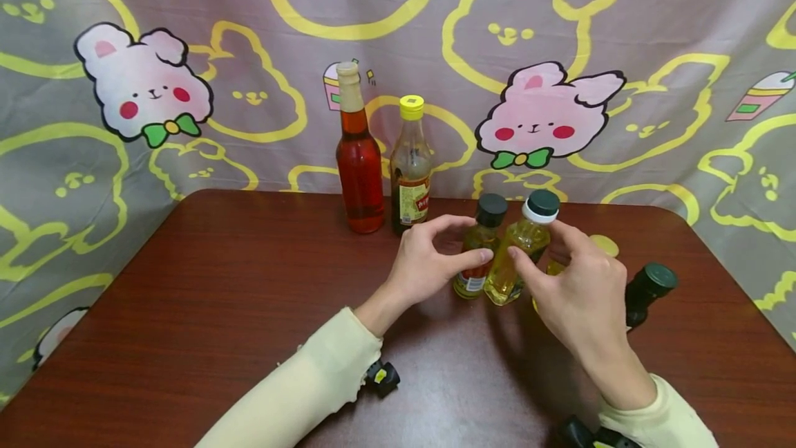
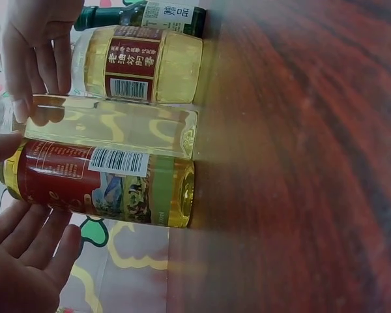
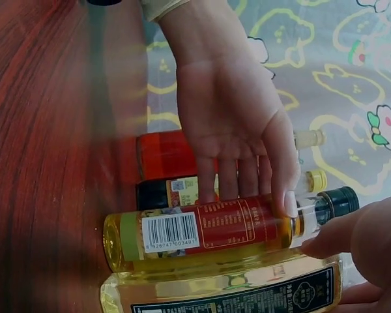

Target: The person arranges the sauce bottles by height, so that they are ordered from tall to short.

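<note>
My left hand is at a small oil bottle with a red label and black cap, thumb in front and fingers behind. Close on its right stands a clear bottle of yellow oil with a dark green cap and white collar. My right hand holds that one near its shoulder, thumb on the near side. In the left wrist view, its fingers show through the clear bottle. Both bottles stand upright on the table. The right wrist view shows the left thumb against the upper part of the red-labelled bottle.
At the back stand a tall bottle of red liquid and a dark sauce bottle with a yellow cap. Partly behind the right hand are a yellow-capped oil bottle and a dark green bottle. A patterned cloth hangs behind the table.
</note>
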Motion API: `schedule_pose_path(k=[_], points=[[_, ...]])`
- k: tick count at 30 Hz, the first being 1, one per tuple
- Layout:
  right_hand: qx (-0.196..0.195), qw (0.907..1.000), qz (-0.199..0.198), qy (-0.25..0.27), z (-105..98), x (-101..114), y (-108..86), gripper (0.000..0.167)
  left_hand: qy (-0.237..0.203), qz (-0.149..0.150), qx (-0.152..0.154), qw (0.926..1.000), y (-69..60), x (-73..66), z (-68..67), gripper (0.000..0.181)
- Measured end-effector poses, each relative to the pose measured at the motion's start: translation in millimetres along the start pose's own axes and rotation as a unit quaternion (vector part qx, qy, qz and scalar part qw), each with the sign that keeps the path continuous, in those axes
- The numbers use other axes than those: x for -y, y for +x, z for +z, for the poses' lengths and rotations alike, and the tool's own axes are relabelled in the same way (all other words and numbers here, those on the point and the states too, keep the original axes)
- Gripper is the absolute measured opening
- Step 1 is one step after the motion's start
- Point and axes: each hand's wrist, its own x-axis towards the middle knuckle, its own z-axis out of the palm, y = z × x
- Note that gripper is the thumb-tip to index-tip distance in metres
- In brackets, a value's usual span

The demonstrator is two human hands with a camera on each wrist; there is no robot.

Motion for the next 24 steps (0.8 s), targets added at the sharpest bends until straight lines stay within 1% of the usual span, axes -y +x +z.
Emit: schedule_pose_path(k=[4,7,10,13,15,18,21,24], points=[[0.0,0.9999,-0.011,0.013,-0.4,-0.6,1.1,0.051,0.0,0.004,-0.004,1.0,0.2,0.4,0.4,0.046],[0.009,0.9998,-0.009,0.018,-2.3,-1.1,2.8,0.051,0.003,0.007,-0.004,1.0,0.2,0.6,0.8,0.046],[0.025,0.9993,0.007,0.029,-7.2,-1.5,7.6,0.051,0.005,0.011,-0.002,0.9999,0.3,0.6,1.3,0.046],[0.046,0.9981,0.027,0.032,-14.8,-0.8,17.2,0.052,0.003,0.012,-0.001,0.9999,0.1,0.3,1.5,0.046],[0.064,0.9969,0.038,0.026,-20.2,-0.3,27.0,0.054,-0.001,0.01,0.0,0.9999,0.1,0.5,1.5,0.046],[0.106,0.9931,0.049,0.015,-27.0,-0.4,45.1,0.058,-0.006,0.006,0.002,1.0,0.3,1.1,1.2,0.046],[0.157,0.9854,0.058,0.029,-31.4,-2.5,66.3,0.062,-0.011,0.002,0.005,0.9999,0.3,1.0,0.9,0.046],[0.203,0.9753,0.072,0.048,-32.6,-4.0,86.8,0.065,-0.015,-0.002,0.007,0.9999,-0.2,0.5,0.8,0.046]])
